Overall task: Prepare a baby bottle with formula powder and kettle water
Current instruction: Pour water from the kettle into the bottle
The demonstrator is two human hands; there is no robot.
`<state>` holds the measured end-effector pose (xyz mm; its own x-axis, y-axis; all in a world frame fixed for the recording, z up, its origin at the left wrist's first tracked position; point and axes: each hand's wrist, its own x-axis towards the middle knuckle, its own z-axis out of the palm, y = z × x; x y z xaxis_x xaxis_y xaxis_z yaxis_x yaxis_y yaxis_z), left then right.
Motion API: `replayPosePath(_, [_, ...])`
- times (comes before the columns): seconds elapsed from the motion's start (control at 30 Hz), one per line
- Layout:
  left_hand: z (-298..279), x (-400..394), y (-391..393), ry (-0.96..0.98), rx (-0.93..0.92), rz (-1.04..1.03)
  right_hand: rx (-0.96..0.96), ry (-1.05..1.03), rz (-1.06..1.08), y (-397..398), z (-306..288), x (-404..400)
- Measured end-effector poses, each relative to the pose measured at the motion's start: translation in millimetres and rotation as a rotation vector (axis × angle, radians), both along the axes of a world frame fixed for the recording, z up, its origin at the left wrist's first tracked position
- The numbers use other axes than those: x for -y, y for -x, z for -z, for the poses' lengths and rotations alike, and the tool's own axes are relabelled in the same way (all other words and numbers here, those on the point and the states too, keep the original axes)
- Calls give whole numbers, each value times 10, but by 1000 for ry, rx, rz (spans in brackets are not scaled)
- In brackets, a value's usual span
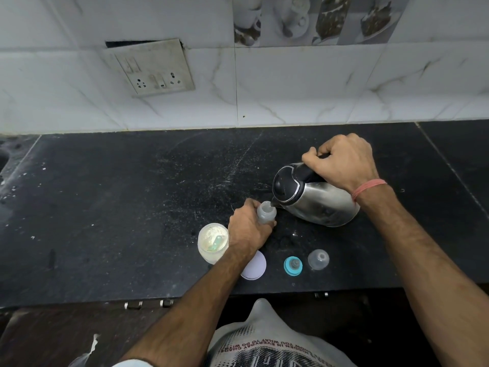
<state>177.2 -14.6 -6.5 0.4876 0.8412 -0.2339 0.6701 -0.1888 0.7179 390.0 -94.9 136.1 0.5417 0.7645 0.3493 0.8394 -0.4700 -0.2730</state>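
Steel kettle (317,200) is tipping left in the head view, w/ your right hand (344,162) wrapping its black handle, fingers curled tight round it, thumb toward the lid end. Its spout is sitting right at, maybe just touching, the open mouth of the baby bottle (266,213), which is standing upright on the black counter (132,194) just left of the kettle. Your left hand (248,231) is gripping the bottle's lower body from the left and near side, fingers curling round it, so only neck and shoulder are showing. What the next bit is turning on: spout is lying to the right of the bottle mouth, bottle's long axis is running vertical, kettle's axis is leaning down-left toward it; left hand is the nearer one to the mouth, so hot water is passing close to those fingers, I'd judge. Keep the spout centred over the opening. Formula jar (213,243) is sitting open just left of your left wrist, scoop resting in the powder; its pale lid (253,266) is lying partly under your forearm. Teal collar w/ nipple (293,265) and clear cap (318,259) are waiting near the front edge, apart from the bottle. Hard to tell: whether water is actually flowing, the fill level, and whether powder is already inside. Bottle base is hidden by your fingers.
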Motion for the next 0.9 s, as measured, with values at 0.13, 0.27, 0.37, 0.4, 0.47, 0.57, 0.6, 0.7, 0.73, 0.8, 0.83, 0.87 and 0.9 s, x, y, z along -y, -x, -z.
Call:
replayPosePath(0.13, [-2,3,7,-5,-2,4,-56,-51,-14,-59,76,42])
replayPosePath(0.27, [-12,4,11,-5,-1,1,-106,-118,-34,-92,123,52])
replayPosePath(0.37, [-12,4,11,-2,3,3,-159,-149,-36,-129,131,56])
replayPosePath(0.4, [-16,5,11,2,2,3,-182,-161,-34,-145,126,66])
replayPosePath(0.47, [-23,2,12,11,0,5,-232,-190,-19,-179,116,104])
replayPosePath(0.57, [-24,2,14,18,0,7,-287,-236,14,-236,123,178])
replayPosePath(0.6, [-28,2,14,20,1,6,-307,-252,22,-257,131,196])
replayPosePath(0.7, [-41,4,13,23,-4,5,-406,-315,58,-337,182,228])
replayPosePath(0.73, [-47,6,12,22,-6,5,-451,-341,74,-360,204,234])
replayPosePath(0.8, [-54,9,14,25,-6,1,-540,-389,110,-397,261,243])
replayPosePath(0.83, [-51,6,11,27,-3,-3,-576,-410,128,-409,293,245])
replayPosePath(0.87, [-47,4,12,26,-3,-5,-605,-429,146,-416,334,245])
replayPosePath(0.9, [-46,4,12,22,-6,-5,-630,-448,163,-415,379,245])
